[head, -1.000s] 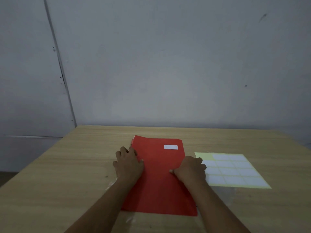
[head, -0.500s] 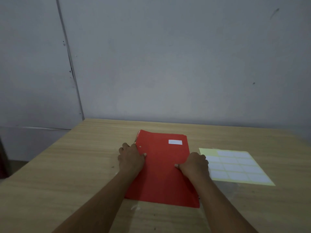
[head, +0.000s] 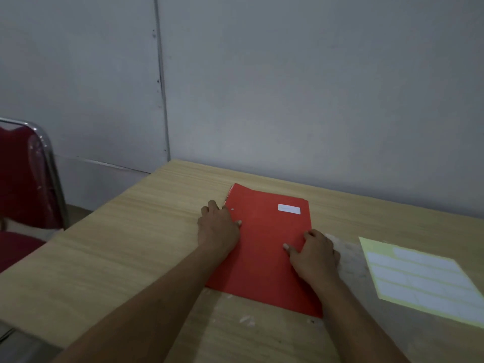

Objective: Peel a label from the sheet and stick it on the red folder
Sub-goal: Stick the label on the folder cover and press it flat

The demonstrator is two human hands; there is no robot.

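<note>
A red folder point(head: 264, 247) lies flat on the wooden table point(head: 131, 244). One white label point(head: 289, 209) is stuck near its far right corner. My left hand point(head: 218, 226) grips the folder's left edge, thumb on top. My right hand point(head: 314, 254) holds the right edge the same way, thumb on the cover. The label sheet point(head: 419, 276), pale yellow backing with rows of white labels, lies flat to the right, apart from the folder and both hands.
A grey wall runs close behind the table's far edge. A dark red chair point(head: 23, 195) with a chrome frame stands off the table's left side. Pale scuff marks point(head: 348, 252) show on the table between folder and sheet.
The view has swung left, bringing the chair into sight. The folder now lies turned and further left of the label sheet, with both hands still on its edges.
</note>
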